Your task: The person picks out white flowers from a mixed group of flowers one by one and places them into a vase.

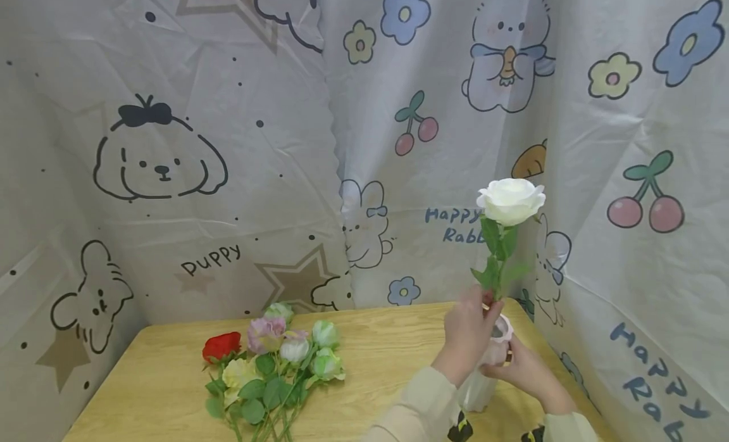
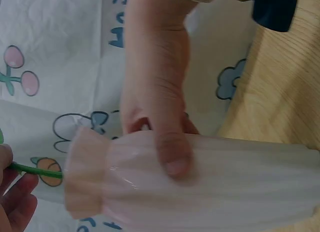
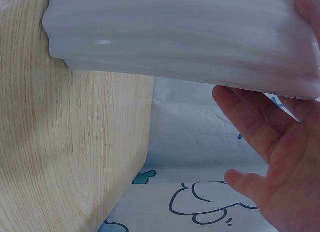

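Note:
A white rose (image 1: pixel 511 201) with green leaves stands upright above a pale ribbed vase (image 1: pixel 477 388). My left hand (image 1: pixel 469 325) pinches its stem just above the vase's wavy, pinkish rim (image 1: pixel 502 328). In the left wrist view the green stem (image 2: pixel 37 170) runs from those fingers (image 2: pixel 22 197) to the vase mouth; its lower end is hidden. My right hand (image 1: pixel 526 369) holds the upper part of the vase, thumb (image 2: pixel 175 157) across the front. The right wrist view shows more fingers (image 3: pixel 245 109) against the vase's side (image 3: pixel 170 36). The vase leans slightly.
Several artificial flowers lie bunched at the table's left: a red rose (image 1: pixel 222 346), a purple flower (image 1: pixel 266 334), a yellow one (image 1: pixel 239 372) and pale green ones (image 1: pixel 326 363). A printed curtain (image 1: pixel 273 151) hangs behind and beside the wooden table (image 1: pixel 393 340).

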Demonstrator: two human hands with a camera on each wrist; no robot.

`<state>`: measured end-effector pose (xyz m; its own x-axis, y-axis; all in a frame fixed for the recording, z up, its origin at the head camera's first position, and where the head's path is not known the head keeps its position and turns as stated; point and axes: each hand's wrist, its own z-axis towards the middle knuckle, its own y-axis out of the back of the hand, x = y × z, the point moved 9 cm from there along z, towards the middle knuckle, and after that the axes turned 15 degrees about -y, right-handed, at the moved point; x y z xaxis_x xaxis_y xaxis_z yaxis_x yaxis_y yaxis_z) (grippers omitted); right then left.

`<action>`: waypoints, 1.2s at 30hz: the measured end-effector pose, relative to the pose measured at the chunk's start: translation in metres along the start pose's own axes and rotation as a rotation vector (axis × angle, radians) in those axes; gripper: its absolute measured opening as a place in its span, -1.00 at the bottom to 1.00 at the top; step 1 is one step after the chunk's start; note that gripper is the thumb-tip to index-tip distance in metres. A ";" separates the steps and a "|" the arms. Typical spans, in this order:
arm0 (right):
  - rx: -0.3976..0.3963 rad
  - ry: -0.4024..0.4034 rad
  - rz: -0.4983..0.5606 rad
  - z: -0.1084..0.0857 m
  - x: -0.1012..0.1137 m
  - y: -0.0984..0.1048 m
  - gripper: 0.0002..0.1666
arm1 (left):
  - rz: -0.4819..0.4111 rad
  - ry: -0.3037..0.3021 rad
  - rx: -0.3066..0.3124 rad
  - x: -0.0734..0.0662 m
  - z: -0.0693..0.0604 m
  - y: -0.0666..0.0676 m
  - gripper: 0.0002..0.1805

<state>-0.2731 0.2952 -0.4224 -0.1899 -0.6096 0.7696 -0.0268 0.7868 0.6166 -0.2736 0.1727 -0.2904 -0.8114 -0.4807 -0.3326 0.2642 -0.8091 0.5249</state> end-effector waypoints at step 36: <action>-0.012 0.092 0.090 0.001 0.001 -0.002 0.06 | 0.281 0.163 0.241 0.030 -0.033 -0.020 -0.78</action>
<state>-0.2744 0.2929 -0.4233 -0.0999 -0.5434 0.8335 -0.0024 0.8378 0.5459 -0.2861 0.1634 -0.3370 -0.6262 -0.7351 -0.2598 0.3186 -0.5454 0.7753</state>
